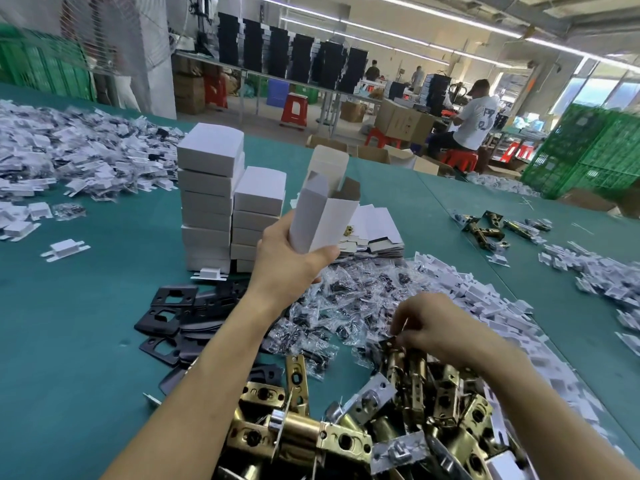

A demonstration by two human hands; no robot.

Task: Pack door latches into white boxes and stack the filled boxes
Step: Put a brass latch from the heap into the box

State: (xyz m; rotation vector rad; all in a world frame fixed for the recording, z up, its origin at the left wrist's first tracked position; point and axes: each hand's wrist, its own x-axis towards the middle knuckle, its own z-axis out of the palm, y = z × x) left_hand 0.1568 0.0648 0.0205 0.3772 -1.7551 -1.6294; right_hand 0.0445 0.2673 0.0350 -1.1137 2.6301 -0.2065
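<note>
head view: single camera, all below from it
left hand (291, 258): raised over the table, fingers and thumb wrapped round the lower end of an open white box (322, 220), top flaps up
right hand (436, 327): down on the latch pile (398, 410), fingers curled into it; can't tell if a latch is actually gripped
latch pile: brass, near edge of the green table (86, 341), under the right forearm
closed box stacks (207, 199): two, side by side, behind the left hand, left one taller
flat box blanks (377, 226): just right of the stacks
black plates (169, 317): left of the left forearm
screw bags (346, 306): between the hands
</note>
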